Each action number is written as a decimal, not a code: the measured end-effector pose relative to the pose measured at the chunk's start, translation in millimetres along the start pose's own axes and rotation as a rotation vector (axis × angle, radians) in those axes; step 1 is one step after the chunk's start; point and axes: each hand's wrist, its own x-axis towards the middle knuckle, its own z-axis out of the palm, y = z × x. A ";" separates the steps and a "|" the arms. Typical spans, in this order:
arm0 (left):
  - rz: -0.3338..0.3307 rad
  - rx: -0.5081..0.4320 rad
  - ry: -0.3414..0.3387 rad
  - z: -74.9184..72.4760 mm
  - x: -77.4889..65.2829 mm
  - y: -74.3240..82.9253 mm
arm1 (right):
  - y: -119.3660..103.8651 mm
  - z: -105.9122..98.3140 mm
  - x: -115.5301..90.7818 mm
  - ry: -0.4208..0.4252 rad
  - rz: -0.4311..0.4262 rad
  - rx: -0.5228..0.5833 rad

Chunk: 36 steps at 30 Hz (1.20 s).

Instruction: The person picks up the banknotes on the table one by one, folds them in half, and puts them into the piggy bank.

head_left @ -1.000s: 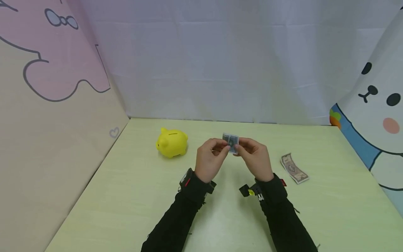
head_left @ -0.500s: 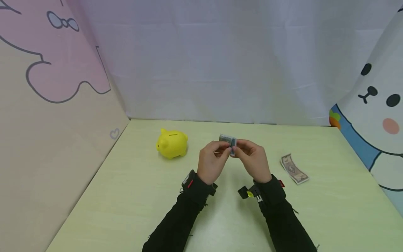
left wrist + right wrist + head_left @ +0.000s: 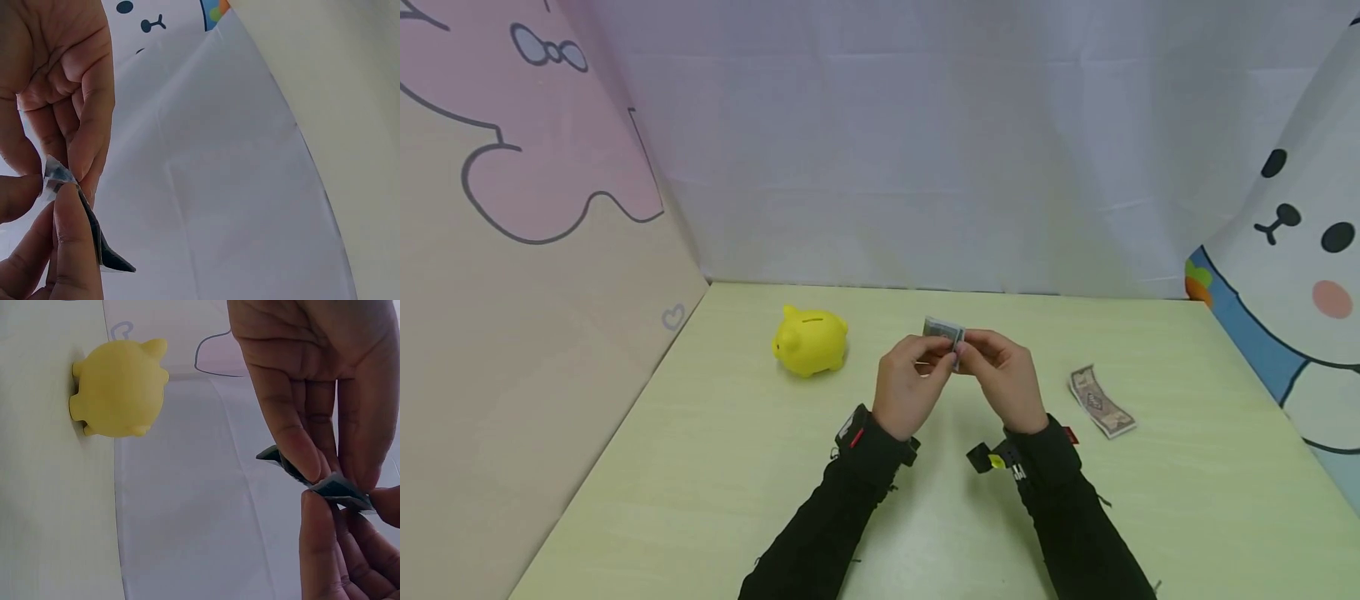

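A small folded grey-green banknote (image 3: 942, 330) is held up above the table between both hands. My left hand (image 3: 906, 383) pinches its left part between thumb and fingers. At the right end, my right hand (image 3: 1009, 383) pinches it with thumb and forefinger. From the left wrist, the note (image 3: 94, 225) shows dark and edge-on, bent between the fingertips. In the right wrist view, the banknote (image 3: 337, 490) has a crease, with flaps angled apart. Fingers cover much of it.
A yellow piggy bank (image 3: 810, 343) with a slot on top stands left of the hands. Right of them, a brownish banknote (image 3: 1102, 403) lies on the pale table (image 3: 737, 500). A white curtain (image 3: 880, 167) hangs behind the table.
Both hands have come slightly closer together, and the note has shifted a little left and turned. Less of its face shows between the hands now. Piggy bank and brownish banknote stay put.
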 end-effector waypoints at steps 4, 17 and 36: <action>0.004 0.001 -0.010 0.4 -0.4 0.2 | 0.1 -0.2 0.5 0.007 -0.005 0.006; 0.005 -0.002 -0.020 0.8 0.0 4.2 | -1.6 -2.7 1.9 0.040 0.007 -0.043; -0.059 -0.135 0.105 -24.4 6.5 2.9 | -1.1 -6.6 2.5 0.068 0.038 -0.108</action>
